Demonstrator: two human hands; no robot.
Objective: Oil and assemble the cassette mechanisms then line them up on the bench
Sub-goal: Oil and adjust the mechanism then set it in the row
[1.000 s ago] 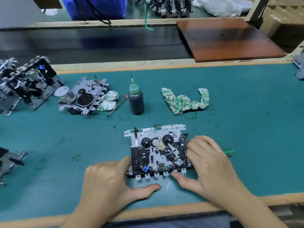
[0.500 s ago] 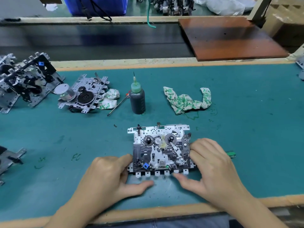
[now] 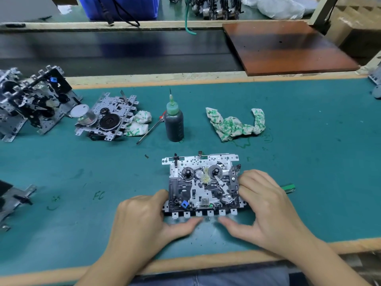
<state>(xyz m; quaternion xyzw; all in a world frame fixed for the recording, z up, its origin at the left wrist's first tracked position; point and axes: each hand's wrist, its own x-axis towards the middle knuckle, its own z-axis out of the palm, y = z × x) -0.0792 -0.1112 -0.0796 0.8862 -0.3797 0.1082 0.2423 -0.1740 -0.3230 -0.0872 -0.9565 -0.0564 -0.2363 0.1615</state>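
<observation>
Mechanism [image 3: 203, 186]: lying flat on the bench [image 3: 61, 172], long axis running left-right, between both hands.
Left hand [image 3: 144, 217]: gripping its left edge.
Right hand [image 3: 261, 205]: gripping its right edge, fingers curling over.

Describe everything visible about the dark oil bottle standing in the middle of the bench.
The small dark oil bottle with a green cap stands upright on the teal bench mat, behind the cassette mechanism. Its translucent plastic body looks nearly full of dark liquid. The pale green cap tapers into a thin needle tip pointing up. A thin metal rod with a red end lies just left of it. Neither hand touches it.
</observation>
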